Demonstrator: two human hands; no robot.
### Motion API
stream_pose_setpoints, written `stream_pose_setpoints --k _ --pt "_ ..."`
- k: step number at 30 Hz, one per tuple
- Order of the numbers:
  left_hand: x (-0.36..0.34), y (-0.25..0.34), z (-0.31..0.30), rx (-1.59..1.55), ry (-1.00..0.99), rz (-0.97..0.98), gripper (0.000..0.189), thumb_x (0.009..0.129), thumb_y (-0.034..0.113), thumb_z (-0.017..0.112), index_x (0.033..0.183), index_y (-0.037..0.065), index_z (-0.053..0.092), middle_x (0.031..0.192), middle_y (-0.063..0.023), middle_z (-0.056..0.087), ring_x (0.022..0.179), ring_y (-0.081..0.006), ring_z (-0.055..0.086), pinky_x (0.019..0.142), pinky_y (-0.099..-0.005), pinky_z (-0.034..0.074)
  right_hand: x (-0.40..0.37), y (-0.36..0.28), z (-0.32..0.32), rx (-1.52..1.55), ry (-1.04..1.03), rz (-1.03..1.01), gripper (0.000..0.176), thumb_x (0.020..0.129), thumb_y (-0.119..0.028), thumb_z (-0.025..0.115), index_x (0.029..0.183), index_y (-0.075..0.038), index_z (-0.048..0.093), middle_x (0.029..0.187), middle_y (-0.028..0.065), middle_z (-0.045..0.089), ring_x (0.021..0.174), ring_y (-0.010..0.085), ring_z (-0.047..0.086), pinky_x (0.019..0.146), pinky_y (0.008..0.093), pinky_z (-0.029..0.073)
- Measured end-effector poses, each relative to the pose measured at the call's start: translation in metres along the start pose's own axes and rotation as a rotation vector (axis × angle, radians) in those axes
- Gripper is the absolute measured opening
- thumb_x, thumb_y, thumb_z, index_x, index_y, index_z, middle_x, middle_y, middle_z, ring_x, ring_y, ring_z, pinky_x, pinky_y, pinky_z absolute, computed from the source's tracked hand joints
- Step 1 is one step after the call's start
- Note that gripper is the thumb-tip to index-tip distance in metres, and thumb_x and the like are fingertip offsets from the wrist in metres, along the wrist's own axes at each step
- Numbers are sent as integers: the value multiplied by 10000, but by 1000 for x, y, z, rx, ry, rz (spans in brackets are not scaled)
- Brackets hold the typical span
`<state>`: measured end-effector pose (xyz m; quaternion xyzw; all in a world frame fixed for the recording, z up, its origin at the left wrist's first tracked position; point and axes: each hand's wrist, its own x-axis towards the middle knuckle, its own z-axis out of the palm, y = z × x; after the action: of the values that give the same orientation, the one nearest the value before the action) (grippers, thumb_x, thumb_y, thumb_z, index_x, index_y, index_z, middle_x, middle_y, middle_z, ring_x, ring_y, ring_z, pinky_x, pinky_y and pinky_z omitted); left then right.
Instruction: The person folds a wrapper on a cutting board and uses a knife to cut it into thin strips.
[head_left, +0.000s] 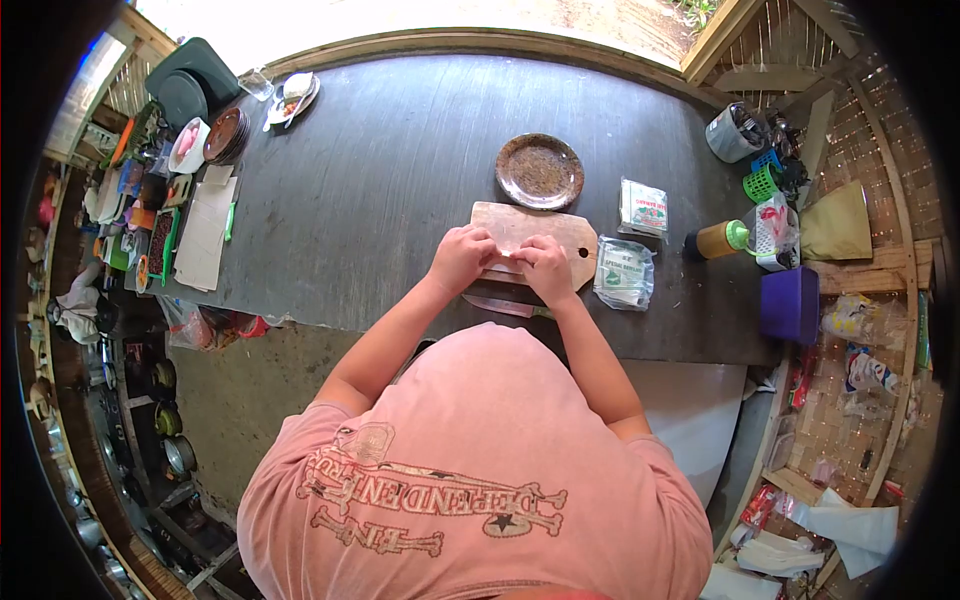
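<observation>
Dark surface (370, 190) runs beneath and well out to both sides of the fingers (485, 243). Person in a pink printed shirt (480, 430) on the near side of the fingers, both arms reaching forward. Wooden cutting board (520, 222) directly under the fingers, hole at its right end. Pale flat sheets (207, 235) well to the left of the fingers. Speckled brown plate (540, 170) just beyond the fingers, near rim meeting the board's far edge; can't tell if it overlaps. Purple container (790, 305) well to the right of the fingers. White plate with food (293, 100) far off, ahead and left of the fingers. Bottle with a green cap (720, 239) lying on its side, right of the fingers. Two clear labelled packs right of the fingers: nearer pack (624, 273) just beside the board, farther pack (643, 208) past it. Left hand (461, 260) and right hand (545, 270) over the board, fingertips close together, both pinching. Knife (500, 306) just nearer the person than the fingers, along the board's near edge, handle to the right. Small pale piece (507, 252) is between the two hands' fingertips, above the board, gripped from both sides; too small to identify.
</observation>
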<state>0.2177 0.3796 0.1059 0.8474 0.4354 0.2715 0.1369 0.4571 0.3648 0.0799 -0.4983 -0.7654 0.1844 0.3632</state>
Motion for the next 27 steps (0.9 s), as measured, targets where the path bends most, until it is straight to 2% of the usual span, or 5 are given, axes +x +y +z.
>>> stream_pose_setpoints --k 9,13,17,20,27 --pt "-7 8 -4 -9 45 41 107 909 243 845 886 141 822 1007 9 763 1017 -255 727 904 -466 561 -10 -7 -2 -63 0 -58 42 922 -167 827 953 -165 854 1067 -7 777 1098 256 723 928 478 517" --pt "-6 2 -4 -70 -15 -40 138 914 269 854 922 132 839 1042 -5 771 1059 -268 716 916 -467 563 -8 -8 -3 -44 9 -48 32 936 -157 816 951 -141 839 1067 11 776 1105 267 721 938 484 512" --pt "-7 7 1 -123 31 -158 158 899 260 871 995 137 849 1048 -33 767 1022 -297 713 907 -474 582 -5 -16 -5 -24 -26 37 47 951 -153 797 965 -121 828 1067 46 770 1091 296 728 956 493 511" --pt "-10 9 7 -80 26 -172 178 888 250 874 1032 150 846 1058 -34 759 1042 -301 707 922 -478 578 0 -19 -3 -11 -50 111 61 953 -164 794 965 -112 822 1067 67 765 1081 312 732 958 498 515" --pt "-6 19 1 -27 5 -193 133 900 240 856 1021 184 858 1075 -30 761 1088 -288 702 938 -468 554 -2 -11 9 31 -47 204 73 913 -144 788 966 -108 824 1040 85 759 1072 321 722 937 507 531"
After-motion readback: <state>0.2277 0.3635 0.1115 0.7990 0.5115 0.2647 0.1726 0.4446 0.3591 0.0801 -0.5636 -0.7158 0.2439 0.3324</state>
